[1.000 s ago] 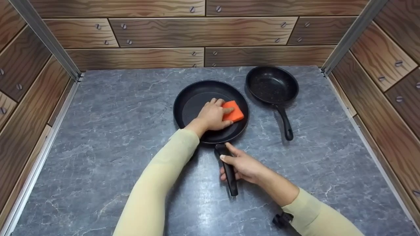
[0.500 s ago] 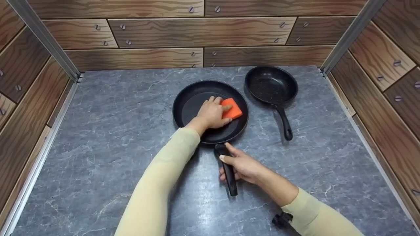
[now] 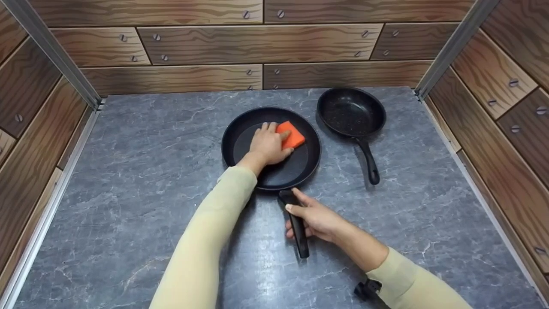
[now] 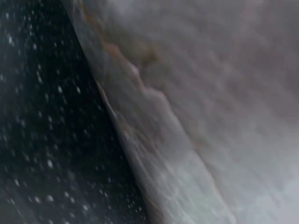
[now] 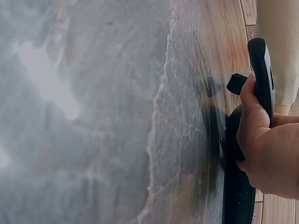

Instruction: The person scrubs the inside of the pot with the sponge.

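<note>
In the head view, a large black frying pan sits mid-table. My left hand is inside it, holding an orange sponge against the pan's inner surface, with index finger over the sponge and thumb at its near edge. My right hand grips the pan's handle, thumb on top and fingers beneath. The right wrist view also has this hand around the handle. Only a dark speckled surface and the tabletop show in the left wrist view; the left hand is out of it.
A smaller black frying pan stands at the back right, its handle pointing toward the front. The grey marbled table is enclosed by wood-patterned walls at the back and sides.
My left hand has slid the orange sponge left and slightly toward the back inside the pan. The right hand keeps its hold on the handle. The head view has shifted slightly.
</note>
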Action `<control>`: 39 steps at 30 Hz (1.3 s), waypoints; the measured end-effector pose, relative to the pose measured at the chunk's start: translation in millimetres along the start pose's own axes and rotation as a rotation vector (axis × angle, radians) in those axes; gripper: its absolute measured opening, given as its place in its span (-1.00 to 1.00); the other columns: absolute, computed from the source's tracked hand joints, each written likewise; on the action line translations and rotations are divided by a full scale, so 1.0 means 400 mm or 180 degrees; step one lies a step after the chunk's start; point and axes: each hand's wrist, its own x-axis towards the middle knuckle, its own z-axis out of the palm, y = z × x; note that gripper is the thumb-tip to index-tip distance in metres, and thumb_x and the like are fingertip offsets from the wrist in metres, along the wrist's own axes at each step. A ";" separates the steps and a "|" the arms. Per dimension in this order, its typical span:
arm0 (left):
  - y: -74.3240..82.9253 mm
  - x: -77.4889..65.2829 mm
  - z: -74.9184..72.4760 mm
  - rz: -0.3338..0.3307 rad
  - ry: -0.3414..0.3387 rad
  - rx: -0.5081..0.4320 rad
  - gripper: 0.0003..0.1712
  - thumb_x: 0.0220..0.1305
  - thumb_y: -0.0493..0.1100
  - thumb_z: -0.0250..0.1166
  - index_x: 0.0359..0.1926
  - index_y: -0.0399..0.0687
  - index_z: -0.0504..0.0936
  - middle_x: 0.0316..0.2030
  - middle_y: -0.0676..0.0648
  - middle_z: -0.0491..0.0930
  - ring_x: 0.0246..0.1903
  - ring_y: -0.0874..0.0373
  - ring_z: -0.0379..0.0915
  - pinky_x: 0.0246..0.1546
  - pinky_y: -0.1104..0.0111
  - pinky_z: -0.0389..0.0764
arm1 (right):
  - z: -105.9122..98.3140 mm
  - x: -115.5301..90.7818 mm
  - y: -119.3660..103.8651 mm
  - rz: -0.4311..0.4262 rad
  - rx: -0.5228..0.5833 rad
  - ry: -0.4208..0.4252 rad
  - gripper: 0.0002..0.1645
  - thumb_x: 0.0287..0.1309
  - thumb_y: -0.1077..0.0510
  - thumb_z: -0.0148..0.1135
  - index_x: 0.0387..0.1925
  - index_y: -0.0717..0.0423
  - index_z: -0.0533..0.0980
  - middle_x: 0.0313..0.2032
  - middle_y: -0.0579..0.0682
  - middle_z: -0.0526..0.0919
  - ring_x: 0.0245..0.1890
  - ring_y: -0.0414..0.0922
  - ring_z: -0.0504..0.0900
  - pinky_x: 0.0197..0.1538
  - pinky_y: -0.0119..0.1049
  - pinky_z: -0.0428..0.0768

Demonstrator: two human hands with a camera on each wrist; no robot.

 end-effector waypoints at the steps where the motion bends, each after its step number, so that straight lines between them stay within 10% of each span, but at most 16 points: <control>1: -0.003 0.000 -0.001 -0.0033 0.0001 0.0008 -0.28 0.48 0.38 0.18 0.54 0.29 0.47 0.38 -0.25 0.39 0.32 -0.21 0.29 0.31 -0.06 0.39 | 0.000 -0.001 0.000 -0.0008 -0.0002 -0.0001 -0.01 0.63 0.09 0.05 0.73 -0.01 -0.33 -0.40 0.21 0.66 -0.48 -0.02 0.77 -0.29 -0.09 0.78; 22: -0.072 -0.032 -0.014 -0.0555 0.0115 0.0050 -0.31 0.47 0.33 0.21 0.46 0.15 0.56 0.25 -0.30 0.44 0.20 -0.23 0.32 0.20 -0.03 0.41 | 0.001 0.001 0.003 -0.0026 0.0009 0.0028 -0.02 0.64 0.10 0.04 0.74 -0.02 -0.32 -0.38 0.22 0.66 -0.47 -0.02 0.77 -0.28 -0.08 0.78; 39: -0.114 -0.085 -0.039 -0.0533 0.0039 0.0226 -0.32 0.49 0.29 0.19 0.45 0.07 0.55 0.13 -0.34 0.49 0.13 -0.27 0.35 0.14 -0.03 0.43 | 0.002 0.001 0.002 -0.0046 0.0015 0.0023 -0.03 0.64 0.11 0.02 0.73 -0.01 -0.33 -0.39 0.23 0.66 -0.46 0.00 0.78 -0.25 -0.04 0.78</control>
